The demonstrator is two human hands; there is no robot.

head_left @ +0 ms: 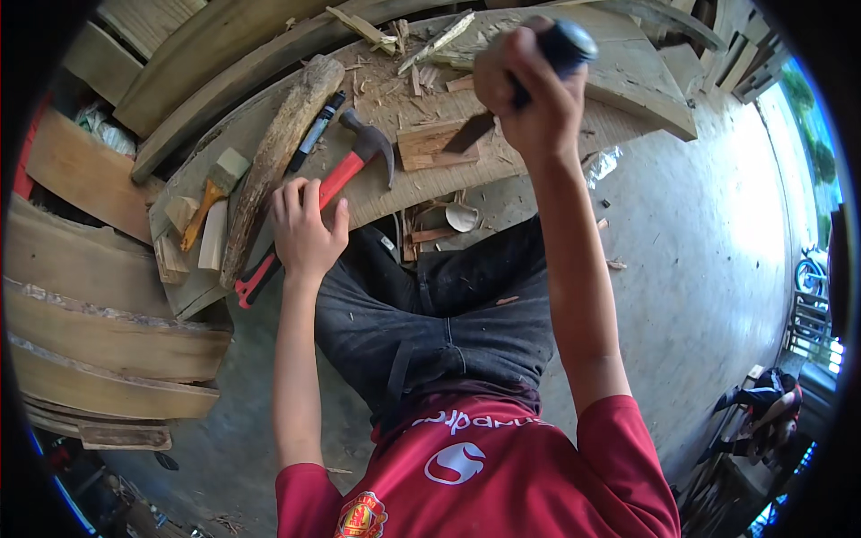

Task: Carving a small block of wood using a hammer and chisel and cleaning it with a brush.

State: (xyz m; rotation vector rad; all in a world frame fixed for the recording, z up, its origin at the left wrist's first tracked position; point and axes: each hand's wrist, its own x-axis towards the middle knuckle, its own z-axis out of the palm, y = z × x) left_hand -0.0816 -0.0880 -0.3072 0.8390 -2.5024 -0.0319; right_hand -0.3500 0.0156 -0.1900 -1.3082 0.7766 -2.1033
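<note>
My right hand (pixel 538 99) grips the dark, metal-capped handle of a chisel-like tool (pixel 468 134), its blade angled down over a small wooden block (pixel 420 145) on the curved plank bench (pixel 377 199). My left hand (pixel 308 229) lies with fingers loosely bent and apart across the red-and-black handle of a claw hammer (pixel 341 175), covering part of it. Left of the hammer head is a blue-and-black marker-like cylinder (pixel 316 130), beside a rough long wood piece (pixel 269 161). A brush-like wooden-handled tool (pixel 206 202) lies among offcuts at the bench's left end.
Stacked curved boards (pixel 108 341) fill the left and top left. Wood chips (pixel 439 40) lie at the bench's back. Below it, a pale cup-like object (pixel 462 216) sits among scraps on the concrete floor (pixel 700 233). A bicycle (pixel 810 273) and dark, unclear items (pixel 762 412) are at right.
</note>
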